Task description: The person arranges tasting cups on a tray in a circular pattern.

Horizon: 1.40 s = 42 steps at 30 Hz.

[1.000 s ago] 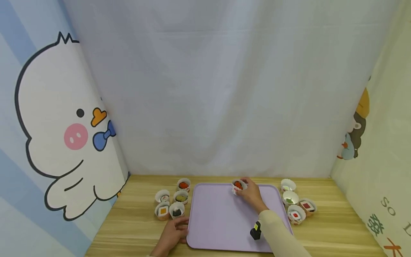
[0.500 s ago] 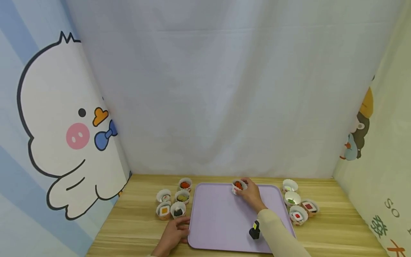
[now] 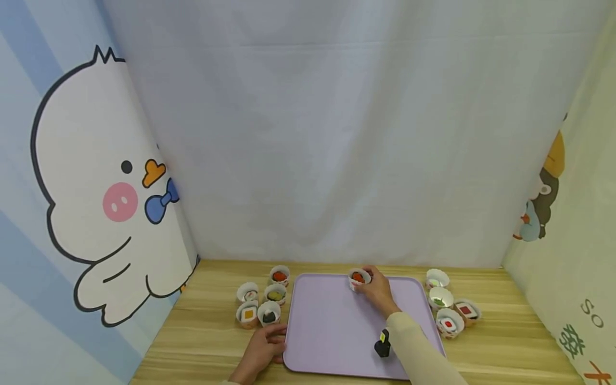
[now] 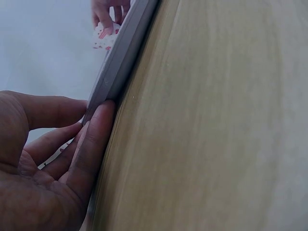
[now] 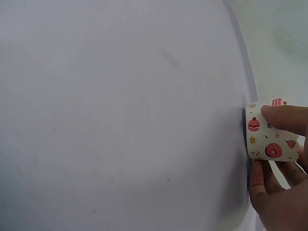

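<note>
My right hand (image 3: 377,291) holds a white paper cup (image 3: 357,279) with an orange-red filling at the far edge of the lilac tray (image 3: 327,331). In the right wrist view the cup's side (image 5: 272,132) shows red dessert prints, with the thumb on it and fingers beneath, close to the tray's rim. At the tray's left edge is my left hand (image 3: 261,350). In the left wrist view its thumb and fingertips pinch the tray rim (image 4: 120,57). The nearest cup to that hand holds a black piece (image 3: 268,316).
Several paper cups with small food-like pieces, one with orange-red filling (image 3: 279,276), stand left of the tray. Several more, including one with a red-centred white piece (image 3: 449,323), stand right. A grey-white curtain (image 3: 308,160) backs the wooden table (image 3: 500,342). A black device (image 3: 382,345) sits at the right wrist.
The head view has shifted slightly, so the scene sits a little further right. Both hands, the held cup and the tray keep the same places relative to each other.
</note>
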Motion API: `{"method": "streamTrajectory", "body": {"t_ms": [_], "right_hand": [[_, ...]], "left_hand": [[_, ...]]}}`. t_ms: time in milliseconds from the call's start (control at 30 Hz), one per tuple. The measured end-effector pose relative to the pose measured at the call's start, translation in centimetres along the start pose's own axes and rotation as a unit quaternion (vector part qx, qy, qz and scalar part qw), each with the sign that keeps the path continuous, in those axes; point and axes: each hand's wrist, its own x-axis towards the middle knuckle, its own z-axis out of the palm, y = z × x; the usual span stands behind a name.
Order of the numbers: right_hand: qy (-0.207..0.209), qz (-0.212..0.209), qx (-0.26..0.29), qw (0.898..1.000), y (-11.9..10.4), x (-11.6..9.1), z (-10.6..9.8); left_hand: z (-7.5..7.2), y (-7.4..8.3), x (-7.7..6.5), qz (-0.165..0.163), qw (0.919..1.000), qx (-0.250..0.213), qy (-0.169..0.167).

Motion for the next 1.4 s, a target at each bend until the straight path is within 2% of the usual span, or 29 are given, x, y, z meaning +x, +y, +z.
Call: {"method": "streamTrajectory", "body": {"t_ms": [133,300,400,567,900,1133,1267,1400], "right_hand": [[0.000,0.002,0.009,1.000,0.1,0.1,-0.1],[-0.001,-0.015,0.018,1.000,0.1,-0.2,-0.3],[-0.012,-0.026,0.030,0.999,0.1,-0.3,-0.5],[-0.031,-0.021,0.055,0.998,0.0,-0.6,-1.3],[-0.056,-0.042,0.135,0.988,-1.1,-1.8,-3.6],[-0.054,-0.045,0.155,0.985,-3.3,-4.0,-5.6],[-0.046,-0.049,0.160,0.985,-2.4,-4.0,-6.2],[-0.043,-0.058,0.164,0.984,-2.3,-4.8,-7.3]], "left_hand": [[0.0,0.1,0.1,-0.001,1.0000,0.005,0.000],[0.0,0.1,0.2,-0.003,1.0000,0.005,0.000],[-0.1,0.1,0.1,-0.003,1.0000,0.005,0.001],[0.1,0.3,0.0,-0.001,1.0000,0.003,0.002],[0.1,0.6,-0.2,-0.006,1.0000,0.000,0.003],[0.1,0.0,0.1,-0.007,1.0000,-0.001,0.002],[0.2,-0.2,0.2,-0.004,1.0000,0.000,0.003],[0.2,-0.1,0.1,0.002,1.0000,-0.001,0.005]]}}
